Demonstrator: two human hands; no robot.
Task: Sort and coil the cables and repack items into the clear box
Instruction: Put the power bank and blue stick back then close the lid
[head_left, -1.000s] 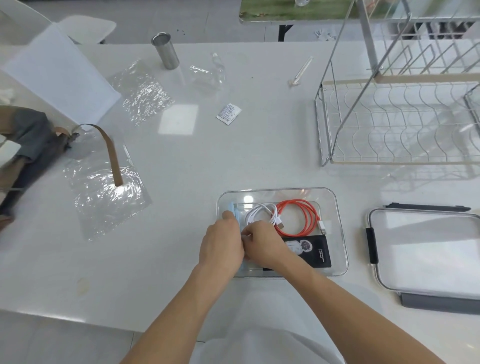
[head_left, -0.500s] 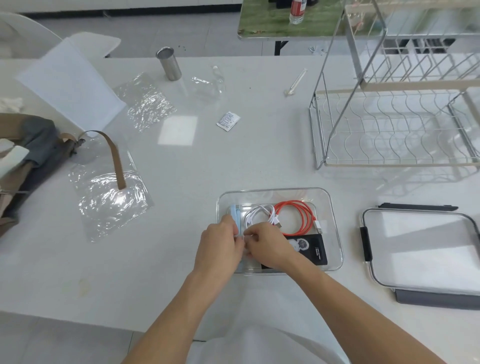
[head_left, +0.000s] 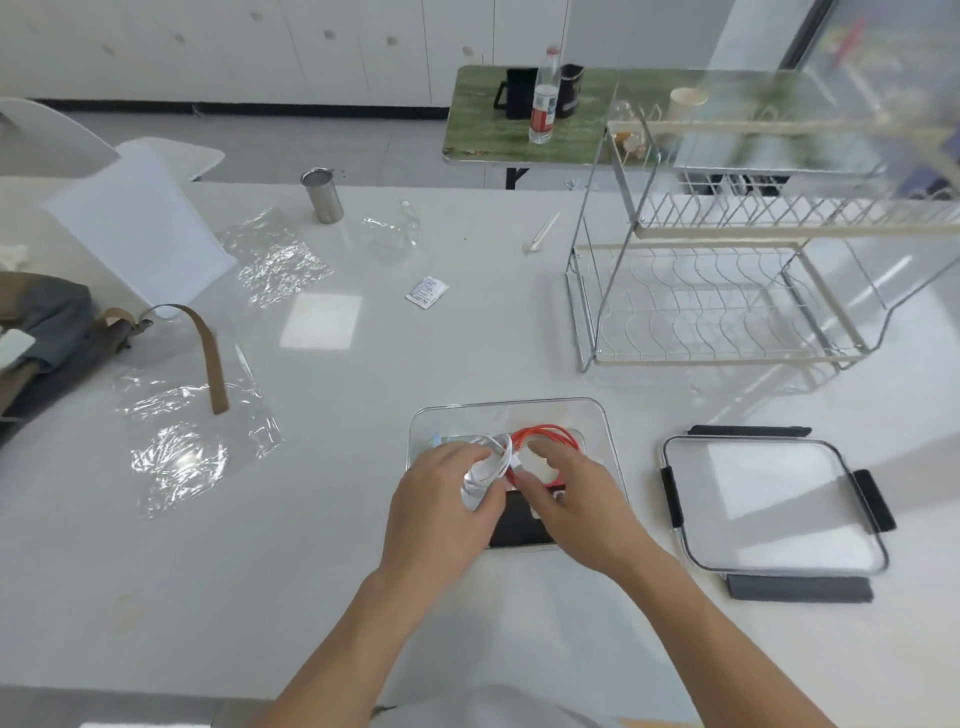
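The clear box (head_left: 597, 415) stands on the white table in front of me. Inside lie a coiled white cable (head_left: 491, 460), a coiled orange cable (head_left: 550, 434) and a flat black item (head_left: 517, 522). A bit of pale blue shows at the box's left wall. My left hand (head_left: 441, 499) rests over the left half of the box with its fingers on the white cable. My right hand (head_left: 571, 493) covers the right half, fingers touching the orange cable. The box's lid (head_left: 774, 512) lies to the right on the table.
A wire dish rack (head_left: 727, 291) stands at the back right. Crumpled clear plastic sheets (head_left: 192, 431) lie to the left, with a bag and brown strap (head_left: 210, 353). A metal cup (head_left: 323, 196) and a small white packet (head_left: 427, 292) sit farther back.
Both hands have moved from the box's left front corner toward its middle and spread apart over the two cables. The camera has tilted up, showing more of the room.
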